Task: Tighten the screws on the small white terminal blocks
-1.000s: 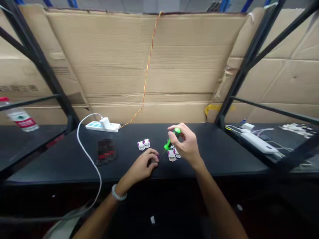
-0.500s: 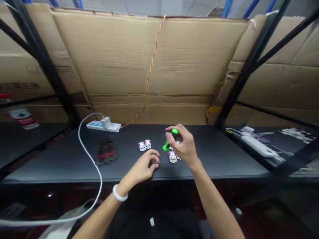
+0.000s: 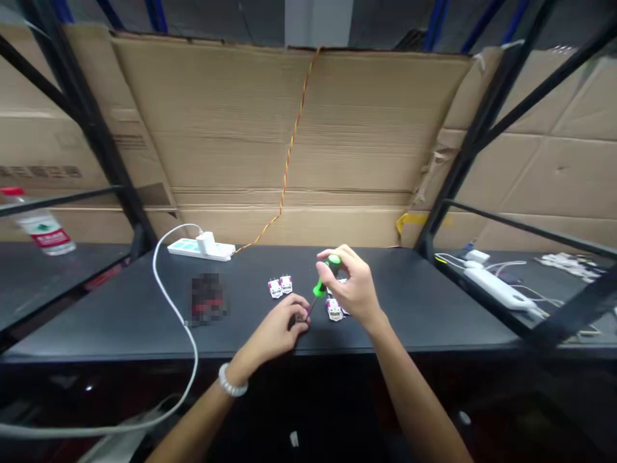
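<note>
My right hand is closed round the green and black handle of a screwdriver. Its thin shaft slants down to the left, and the tip meets a small part at my left fingertips. My left hand rests on the table with thumb and fingers pinching that small part, which shows a bit of purple and is mostly hidden. Two small white and purple plug-like pieces lie beyond my left hand. More of the same white and purple pieces sit below my right hand, partly covered by it.
A white power strip with a plugged-in adapter stands at the back left, its white cable looping over the front edge. A blurred dark object lies left. Black rack posts and a cardboard wall frame the dark table.
The whole view has shifted slightly and the light looks dimmer. Both hands keep their grips, and the screwdriver stays against the small part.
</note>
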Available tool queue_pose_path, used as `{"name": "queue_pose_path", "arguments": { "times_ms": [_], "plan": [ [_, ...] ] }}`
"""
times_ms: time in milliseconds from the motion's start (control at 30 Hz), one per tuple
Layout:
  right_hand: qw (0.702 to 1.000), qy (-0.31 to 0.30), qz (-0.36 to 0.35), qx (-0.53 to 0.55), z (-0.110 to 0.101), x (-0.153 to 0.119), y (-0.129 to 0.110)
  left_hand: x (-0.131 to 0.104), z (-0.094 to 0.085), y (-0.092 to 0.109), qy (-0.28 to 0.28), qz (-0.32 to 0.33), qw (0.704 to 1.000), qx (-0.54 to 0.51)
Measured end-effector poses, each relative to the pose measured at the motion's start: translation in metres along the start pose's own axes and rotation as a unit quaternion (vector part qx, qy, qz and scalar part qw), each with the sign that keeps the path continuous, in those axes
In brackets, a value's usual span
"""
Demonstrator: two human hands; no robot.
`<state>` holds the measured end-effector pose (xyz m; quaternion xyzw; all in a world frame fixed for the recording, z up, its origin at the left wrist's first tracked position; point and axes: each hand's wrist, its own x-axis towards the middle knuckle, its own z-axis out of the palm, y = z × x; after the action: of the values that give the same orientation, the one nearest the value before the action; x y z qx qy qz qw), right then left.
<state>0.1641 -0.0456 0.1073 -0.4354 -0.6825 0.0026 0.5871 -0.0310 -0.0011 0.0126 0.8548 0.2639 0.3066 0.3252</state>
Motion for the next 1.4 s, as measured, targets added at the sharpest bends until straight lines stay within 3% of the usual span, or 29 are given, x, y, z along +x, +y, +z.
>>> {"name": "queue_pose_path", "arguments": {
  "times_ms": [400, 833, 1167, 1333, 1400],
  "plan": [
    [0.999, -0.034, -0.007, -0.017, -0.001, 0.001, 0.001, 0.0, 0.001, -0.001, 0.0, 0.004, 1.0, -0.006],
    [0.985, -0.158, -0.061, 0.016, -0.008, 0.008, -0.008, 0.0, 0.0, 0.0, -0.003, 0.002, 1.0, -0.01],
    [0.995, -0.027, -0.092, 0.023, 0.013, 0.003, -0.003, -0.001, 0.001, 0.001, 0.004, 0.008, 1.0, 0.001],
    [0.974, -0.115, -0.008, 0.194, 0.004, 0.001, -0.004, -0.001, 0.001, -0.002, -0.003, 0.004, 1.0, -0.01],
    [0.973, -0.119, 0.017, 0.197, 0.002, 0.002, -0.005, -0.001, 0.001, -0.002, -0.005, 0.002, 1.0, -0.011]
  ]
}}
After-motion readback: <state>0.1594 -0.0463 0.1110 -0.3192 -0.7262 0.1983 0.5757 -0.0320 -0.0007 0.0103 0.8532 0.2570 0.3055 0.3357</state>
